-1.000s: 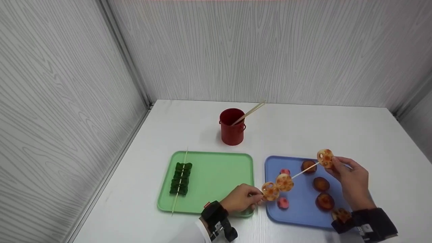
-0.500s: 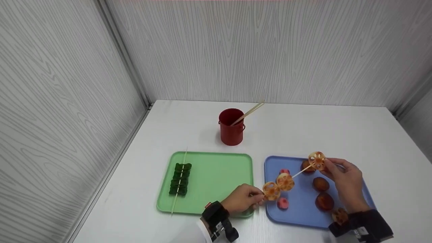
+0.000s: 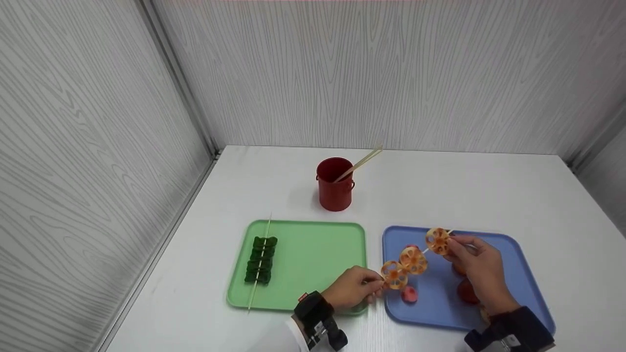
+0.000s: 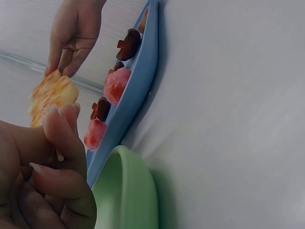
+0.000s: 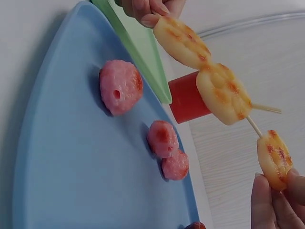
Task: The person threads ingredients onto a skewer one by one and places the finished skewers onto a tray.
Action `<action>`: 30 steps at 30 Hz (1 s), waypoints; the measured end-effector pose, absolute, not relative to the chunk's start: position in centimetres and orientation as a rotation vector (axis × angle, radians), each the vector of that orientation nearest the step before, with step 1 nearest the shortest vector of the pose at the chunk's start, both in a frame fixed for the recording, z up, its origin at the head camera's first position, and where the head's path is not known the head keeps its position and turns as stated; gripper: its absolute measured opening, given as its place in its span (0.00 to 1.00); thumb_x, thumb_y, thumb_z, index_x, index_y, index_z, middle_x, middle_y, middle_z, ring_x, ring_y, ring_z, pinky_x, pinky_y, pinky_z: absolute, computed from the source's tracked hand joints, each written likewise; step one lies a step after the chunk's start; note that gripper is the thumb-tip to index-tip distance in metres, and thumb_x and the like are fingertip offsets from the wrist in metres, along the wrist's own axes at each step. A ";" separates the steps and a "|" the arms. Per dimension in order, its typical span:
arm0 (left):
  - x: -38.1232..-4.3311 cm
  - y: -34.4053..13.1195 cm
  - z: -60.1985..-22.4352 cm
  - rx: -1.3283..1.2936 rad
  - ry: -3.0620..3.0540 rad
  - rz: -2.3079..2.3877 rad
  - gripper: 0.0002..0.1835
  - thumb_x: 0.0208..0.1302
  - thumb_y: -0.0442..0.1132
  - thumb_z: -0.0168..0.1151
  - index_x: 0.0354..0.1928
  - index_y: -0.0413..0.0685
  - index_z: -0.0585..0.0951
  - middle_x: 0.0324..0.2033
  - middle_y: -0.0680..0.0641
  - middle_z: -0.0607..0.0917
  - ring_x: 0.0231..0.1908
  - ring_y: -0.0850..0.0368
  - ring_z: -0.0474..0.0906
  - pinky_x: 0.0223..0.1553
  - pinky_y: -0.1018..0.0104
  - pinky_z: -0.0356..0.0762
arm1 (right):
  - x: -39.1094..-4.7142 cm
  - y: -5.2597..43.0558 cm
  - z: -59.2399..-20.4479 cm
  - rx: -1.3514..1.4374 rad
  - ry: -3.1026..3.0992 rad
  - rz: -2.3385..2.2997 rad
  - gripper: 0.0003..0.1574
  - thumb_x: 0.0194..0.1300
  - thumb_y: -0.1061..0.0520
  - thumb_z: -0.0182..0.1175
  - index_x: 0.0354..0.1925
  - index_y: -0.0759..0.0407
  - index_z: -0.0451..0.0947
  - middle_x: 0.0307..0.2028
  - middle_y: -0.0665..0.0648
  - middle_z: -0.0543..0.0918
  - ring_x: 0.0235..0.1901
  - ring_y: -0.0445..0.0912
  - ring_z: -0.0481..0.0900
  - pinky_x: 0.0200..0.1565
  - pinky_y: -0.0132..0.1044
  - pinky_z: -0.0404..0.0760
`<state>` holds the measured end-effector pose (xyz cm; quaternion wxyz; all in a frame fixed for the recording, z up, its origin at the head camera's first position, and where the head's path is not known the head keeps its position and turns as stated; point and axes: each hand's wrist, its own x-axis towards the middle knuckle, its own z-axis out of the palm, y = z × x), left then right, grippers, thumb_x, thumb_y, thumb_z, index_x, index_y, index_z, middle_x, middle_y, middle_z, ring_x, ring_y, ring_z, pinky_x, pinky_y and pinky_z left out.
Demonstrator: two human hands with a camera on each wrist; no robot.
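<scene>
L hand (image 3: pixel 353 288) extends over green tray's (image 3: pixel 318 244) near R corner, fingers pinching the skewer's (image 5: pixel 254 125) near end. R hand (image 3: pixel 481 268) angles in over blue tray (image 3: pixel 430 313), fingers pinching far lotus root slice (image 3: pixel 436 241); two other slices (image 3: pixel 413 260) sit nearer L hand, above tray. Mushrooms (image 3: pixel 467 292) partly hidden behind R hand; R forearm cut off.

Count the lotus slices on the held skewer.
3: the near slice at the left hand, the middle slice, the far slice pinched by the right hand. None seems hidden.
</scene>
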<state>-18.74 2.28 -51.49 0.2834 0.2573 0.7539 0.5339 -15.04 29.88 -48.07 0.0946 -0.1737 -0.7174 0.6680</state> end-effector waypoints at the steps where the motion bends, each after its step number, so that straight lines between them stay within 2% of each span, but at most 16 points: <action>1: -18.8 2.3 -51.5 0.690 2.018 1.427 0.10 0.70 0.36 0.57 0.39 0.38 0.85 0.26 0.49 0.83 0.21 0.67 0.73 0.23 0.77 0.68 | -15.1 29.7 -48.1 -0.512 -2.110 2.003 0.17 0.63 0.52 0.66 0.44 0.63 0.80 0.34 0.45 0.87 0.34 0.40 0.86 0.38 0.33 0.84; 5: -18.9 2.4 -51.5 0.720 2.017 1.428 0.11 0.71 0.36 0.55 0.38 0.36 0.84 0.25 0.48 0.83 0.20 0.68 0.73 0.24 0.77 0.69 | -15.0 28.9 -48.1 -0.484 -2.038 2.082 0.12 0.63 0.57 0.66 0.42 0.64 0.81 0.32 0.48 0.87 0.32 0.42 0.87 0.38 0.35 0.84; 9: -19.2 2.5 -51.8 0.750 2.015 1.444 0.11 0.71 0.34 0.55 0.37 0.34 0.83 0.25 0.47 0.83 0.20 0.68 0.74 0.24 0.78 0.71 | -15.0 28.4 -47.9 -0.447 -1.985 2.123 0.13 0.62 0.62 0.66 0.43 0.68 0.79 0.32 0.50 0.87 0.32 0.43 0.86 0.39 0.37 0.84; 16: -19.4 2.5 -52.0 0.726 2.022 1.452 0.09 0.69 0.35 0.57 0.36 0.37 0.84 0.24 0.51 0.83 0.20 0.68 0.75 0.24 0.77 0.73 | -15.1 28.2 -47.9 -0.399 -2.046 2.052 0.19 0.62 0.59 0.67 0.44 0.73 0.77 0.32 0.51 0.86 0.32 0.43 0.86 0.39 0.37 0.85; 23: -19.7 2.6 -51.8 0.717 2.027 1.453 0.10 0.69 0.36 0.58 0.36 0.38 0.84 0.24 0.52 0.83 0.20 0.67 0.75 0.24 0.77 0.73 | -15.4 28.4 -48.0 -0.418 -2.090 2.008 0.19 0.62 0.56 0.67 0.44 0.70 0.78 0.33 0.49 0.86 0.33 0.42 0.86 0.38 0.36 0.85; 30: -19.2 2.3 -52.2 0.672 2.033 1.460 0.09 0.68 0.36 0.59 0.37 0.40 0.85 0.24 0.53 0.83 0.21 0.66 0.76 0.25 0.76 0.73 | -15.1 28.1 -48.0 -0.506 -2.240 1.893 0.24 0.63 0.50 0.66 0.45 0.69 0.76 0.33 0.50 0.87 0.33 0.43 0.86 0.38 0.36 0.85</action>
